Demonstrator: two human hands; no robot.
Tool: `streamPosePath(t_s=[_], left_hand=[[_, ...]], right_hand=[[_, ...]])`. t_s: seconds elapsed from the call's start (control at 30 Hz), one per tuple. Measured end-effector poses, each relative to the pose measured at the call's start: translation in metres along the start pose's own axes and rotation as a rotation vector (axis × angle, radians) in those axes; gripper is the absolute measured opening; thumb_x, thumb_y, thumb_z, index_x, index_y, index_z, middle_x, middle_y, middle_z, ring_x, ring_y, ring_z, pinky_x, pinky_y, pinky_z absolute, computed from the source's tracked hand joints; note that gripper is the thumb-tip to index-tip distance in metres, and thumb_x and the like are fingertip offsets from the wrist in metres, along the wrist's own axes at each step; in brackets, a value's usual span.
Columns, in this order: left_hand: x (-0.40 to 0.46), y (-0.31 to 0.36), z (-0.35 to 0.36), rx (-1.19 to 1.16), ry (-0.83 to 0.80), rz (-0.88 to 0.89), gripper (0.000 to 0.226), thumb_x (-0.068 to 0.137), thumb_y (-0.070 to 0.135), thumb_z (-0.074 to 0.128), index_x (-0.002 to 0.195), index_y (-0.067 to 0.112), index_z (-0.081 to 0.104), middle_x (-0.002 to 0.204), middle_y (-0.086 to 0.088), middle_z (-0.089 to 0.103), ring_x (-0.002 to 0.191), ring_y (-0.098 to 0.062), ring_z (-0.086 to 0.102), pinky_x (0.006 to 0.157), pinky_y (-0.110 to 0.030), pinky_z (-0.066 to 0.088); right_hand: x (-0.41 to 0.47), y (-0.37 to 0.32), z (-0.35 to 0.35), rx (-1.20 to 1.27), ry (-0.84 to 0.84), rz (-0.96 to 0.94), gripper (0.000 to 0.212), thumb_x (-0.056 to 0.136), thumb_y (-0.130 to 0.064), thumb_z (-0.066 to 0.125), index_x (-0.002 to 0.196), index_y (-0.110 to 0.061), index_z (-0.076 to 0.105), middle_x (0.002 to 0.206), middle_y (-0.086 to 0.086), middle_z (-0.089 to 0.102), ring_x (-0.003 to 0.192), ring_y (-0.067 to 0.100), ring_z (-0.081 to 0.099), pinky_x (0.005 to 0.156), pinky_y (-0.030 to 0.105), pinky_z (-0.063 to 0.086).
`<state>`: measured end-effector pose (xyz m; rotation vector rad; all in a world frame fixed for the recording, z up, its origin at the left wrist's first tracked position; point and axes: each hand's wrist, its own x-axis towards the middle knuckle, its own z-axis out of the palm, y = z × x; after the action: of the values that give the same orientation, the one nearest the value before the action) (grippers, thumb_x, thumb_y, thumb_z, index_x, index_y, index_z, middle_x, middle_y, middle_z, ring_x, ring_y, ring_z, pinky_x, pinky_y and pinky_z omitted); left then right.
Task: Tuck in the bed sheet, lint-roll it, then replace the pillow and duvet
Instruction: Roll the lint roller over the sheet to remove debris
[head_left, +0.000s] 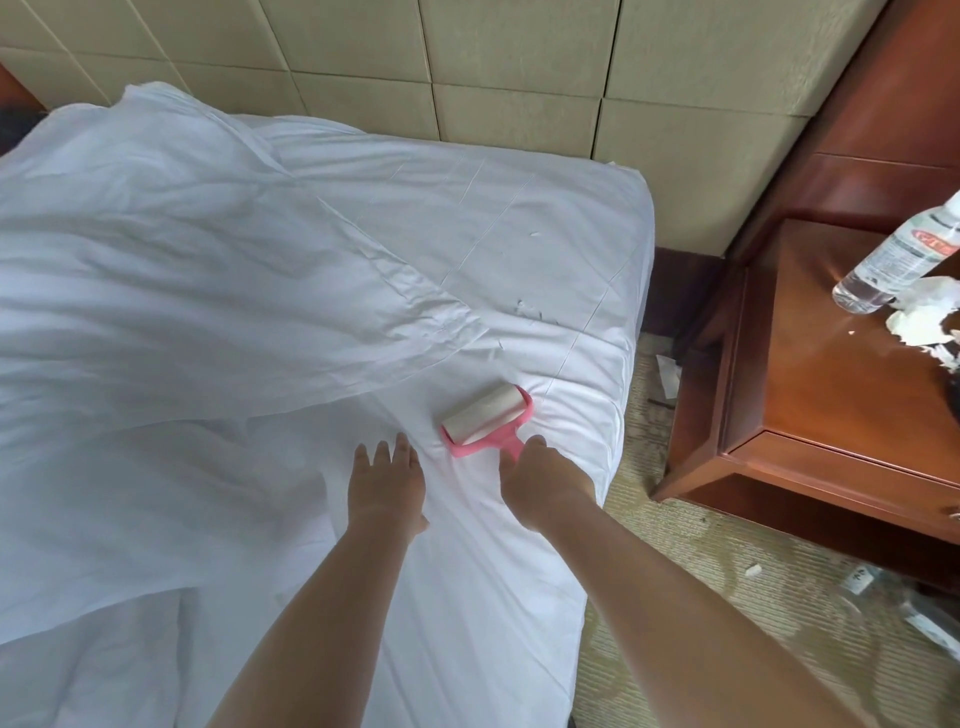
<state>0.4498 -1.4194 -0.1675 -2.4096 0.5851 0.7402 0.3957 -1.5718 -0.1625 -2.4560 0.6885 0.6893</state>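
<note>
A pink lint roller (488, 426) with a pale paper roll lies pressed on the white bed sheet (519, 234) near the bed's right edge. My right hand (540, 486) grips its pink handle from below. Just left of the roller, my left hand (387, 483) rests flat on the sheet with fingers spread. The white duvet (171, 291) is bunched over the left half of the bed. A few small bits of lint (527, 309) sit on the sheet beyond the roller. No pillow is clearly visible.
A wooden nightstand (810, 364) stands right of the bed, holding a tilted plastic water bottle (898, 260) and crumpled tissue (924, 317). A padded beige headboard wall (467, 67) runs behind. Scraps of litter (753, 570) lie on the patterned carpet.
</note>
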Motion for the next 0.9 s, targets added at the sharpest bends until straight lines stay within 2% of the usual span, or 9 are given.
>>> streamPosePath(t_s=[0.13, 0.3, 0.43, 0.63, 0.9], left_hand=[[0.018, -0.011, 0.001, -0.016, -0.002, -0.009, 0.089, 0.091, 0.043, 0.051, 0.151, 0.001, 0.001, 0.16, -0.011, -0.001, 0.147, -0.026, 0.009, 0.119, -0.046, 0.006], [0.031, -0.024, 0.004, -0.054, -0.024, -0.027, 0.106, 0.082, 0.06, 0.057, 0.151, 0.003, 0.0, 0.16, -0.009, -0.003, 0.147, -0.025, 0.007, 0.119, -0.046, 0.003], [0.037, -0.029, 0.003, -0.056, -0.035, -0.031, 0.112, 0.079, 0.064, 0.058, 0.151, 0.003, -0.001, 0.16, -0.01, -0.005, 0.147, -0.025, 0.006, 0.119, -0.046, 0.002], [0.036, -0.027, 0.003, -0.05, -0.05, -0.043, 0.108, 0.081, 0.06, 0.058, 0.151, 0.003, 0.0, 0.16, -0.011, -0.004, 0.147, -0.025, 0.006, 0.118, -0.046, 0.003], [0.016, -0.018, 0.0, 0.012, -0.038, -0.018, 0.085, 0.093, 0.046, 0.049, 0.151, 0.002, 0.004, 0.16, -0.012, -0.001, 0.147, -0.027, 0.008, 0.118, -0.048, 0.005]], right_hand=[[0.017, -0.016, -0.003, 0.007, 0.015, -0.018, 0.043, 0.102, -0.043, 0.021, 0.116, -0.008, 0.041, 0.105, 0.006, 0.061, 0.098, 0.028, 0.062, 0.07, 0.034, 0.041], [0.037, -0.033, -0.01, -0.017, 0.023, -0.02, 0.042, 0.102, -0.043, 0.02, 0.115, -0.008, 0.041, 0.107, 0.006, 0.06, 0.098, 0.028, 0.061, 0.07, 0.033, 0.04], [0.047, -0.041, -0.014, -0.01, 0.013, -0.029, 0.042, 0.102, -0.042, 0.02, 0.116, -0.008, 0.04, 0.108, 0.006, 0.06, 0.099, 0.029, 0.061, 0.071, 0.034, 0.041], [0.045, -0.038, -0.011, -0.014, 0.026, -0.038, 0.043, 0.102, -0.043, 0.019, 0.116, -0.008, 0.041, 0.108, 0.007, 0.06, 0.1, 0.029, 0.061, 0.072, 0.035, 0.041], [0.02, -0.02, -0.018, -0.045, 0.063, -0.069, 0.042, 0.102, -0.043, 0.021, 0.112, -0.009, 0.043, 0.103, 0.005, 0.062, 0.096, 0.027, 0.062, 0.069, 0.032, 0.04]])
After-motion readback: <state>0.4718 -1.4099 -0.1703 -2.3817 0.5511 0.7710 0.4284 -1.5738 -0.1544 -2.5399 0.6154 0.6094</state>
